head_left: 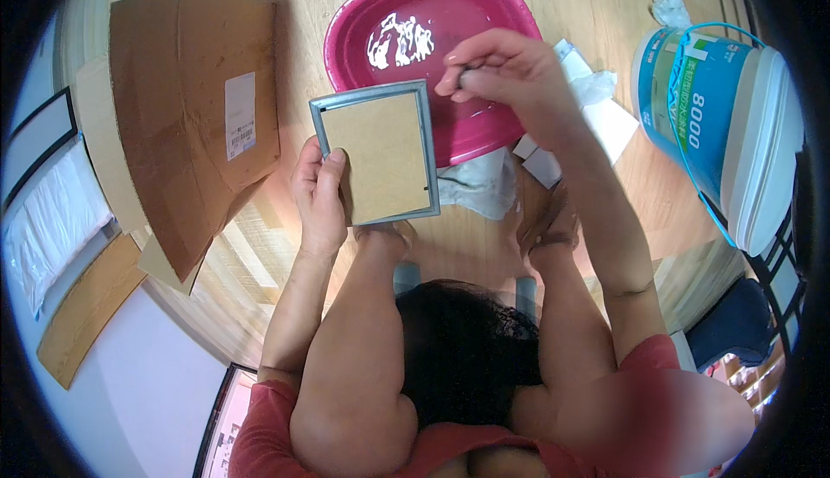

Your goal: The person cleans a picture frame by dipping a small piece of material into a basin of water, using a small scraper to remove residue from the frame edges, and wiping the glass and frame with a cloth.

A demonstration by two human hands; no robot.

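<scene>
My left hand (318,191) grips a grey picture frame (380,154) by its left edge, thumb on top. The frame's brown backing board faces up, with small dark marks near two of its corners. My right hand (519,76) hovers beyond the frame's right side, above the pink basin (346,24). Its thumb and fingers are pinched around a small dark thing (465,73), too little of which shows to name. The basin holds water that reflects bright light.
A large cardboard box (186,72) stands at the left. A blue bucket with a white lid (692,115) lies at the right. A white cloth (484,186) and white paper pieces (609,132) lie beside the basin. Crumpled white tissue (667,3) lies farther back.
</scene>
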